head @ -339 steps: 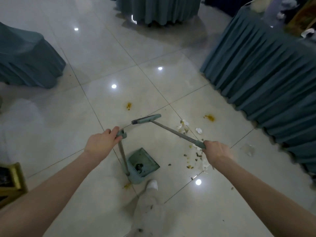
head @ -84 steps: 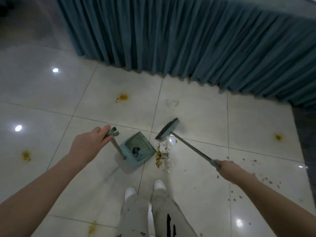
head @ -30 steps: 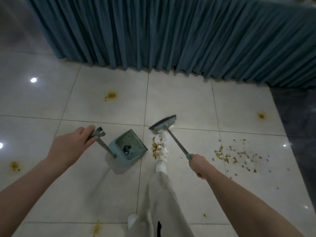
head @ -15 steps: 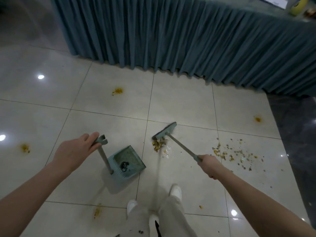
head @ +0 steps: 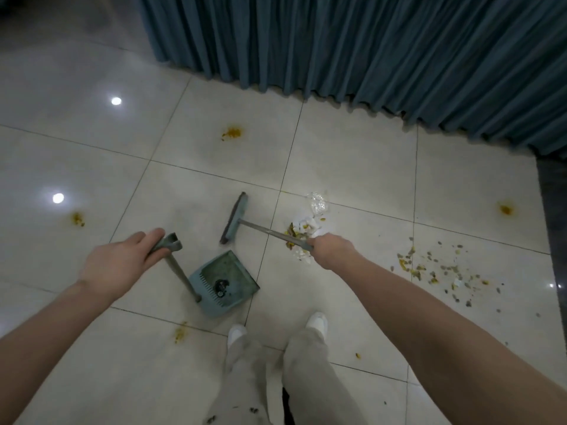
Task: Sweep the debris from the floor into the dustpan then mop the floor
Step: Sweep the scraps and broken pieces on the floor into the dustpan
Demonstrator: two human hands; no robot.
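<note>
My left hand (head: 121, 262) grips the top of the long handle of a teal dustpan (head: 225, 283), which stands on the tiled floor with a dark bit of dirt inside. My right hand (head: 329, 250) grips the handle of a teal broom (head: 234, 217); its head sits on the floor just above the dustpan, left of a small debris pile (head: 302, 233) of scraps, white paper and clear plastic. A wider scatter of crumbs (head: 435, 268) lies on the tile to the right.
A pleated teal table skirt (head: 368, 47) runs along the back and right. Yellow-brown stains mark the floor: one (head: 231, 132) ahead, one (head: 78, 218) at left, one (head: 506, 209) at right, one (head: 180, 332) near my feet. My white shoes (head: 317, 321) stand below the dustpan.
The broom head has swung left, from beside the pile to the other side of the tile joint, above the dustpan. The pile now lies uncovered to its right.
</note>
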